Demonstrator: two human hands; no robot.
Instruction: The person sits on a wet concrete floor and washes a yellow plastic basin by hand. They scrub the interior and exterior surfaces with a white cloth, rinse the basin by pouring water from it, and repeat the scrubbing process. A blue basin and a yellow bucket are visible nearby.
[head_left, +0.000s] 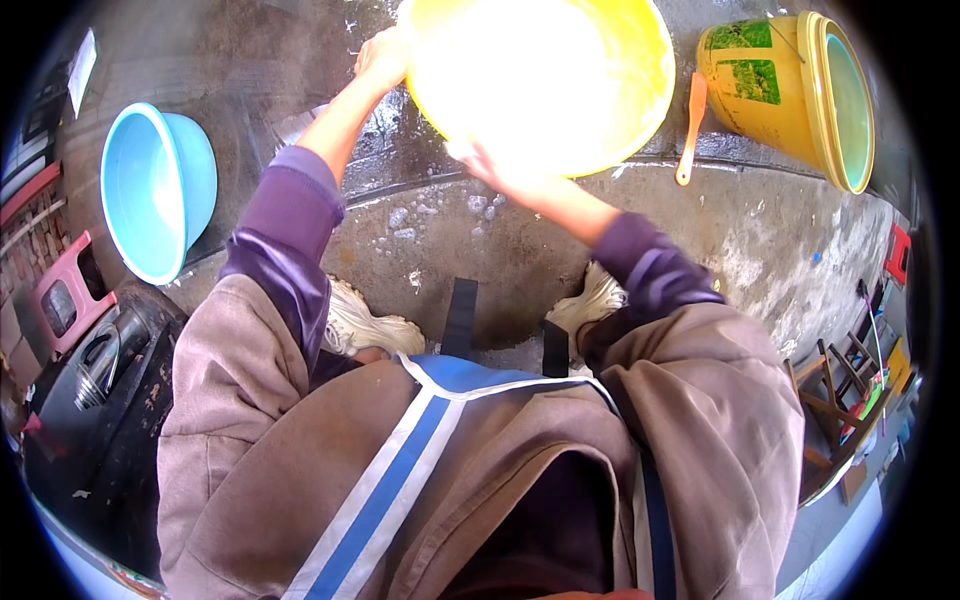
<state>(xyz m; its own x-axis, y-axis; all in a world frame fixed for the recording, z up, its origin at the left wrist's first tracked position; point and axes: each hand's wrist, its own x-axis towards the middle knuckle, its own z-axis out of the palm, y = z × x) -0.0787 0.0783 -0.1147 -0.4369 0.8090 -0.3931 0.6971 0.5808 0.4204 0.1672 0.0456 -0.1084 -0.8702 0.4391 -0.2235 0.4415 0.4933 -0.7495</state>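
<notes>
A large yellow basin (637, 112) is tilted before me at the top of the view, its inside washed out by glare. My left hand (382, 58) grips its left rim, the fingers partly hidden behind the basin. My right hand (499, 165) is at the basin's lower edge, blurred and overexposed; whether its fingers close on the rim I cannot tell. Below the basin, soap suds (477, 203) lie on the wet concrete floor. An orange brush or scraper handle (694, 127) leans beside a yellow plastic bucket (750, 82) at the right.
A light blue plastic basin (199, 172) stands at the left. Nearer are a pink plastic stool (64, 292) and a metal kettle (112, 360) on a dark surface. Wooden chairs (832, 397) and a red stool (898, 253) are at the far right. A low concrete ledge (750, 217) crosses the floor.
</notes>
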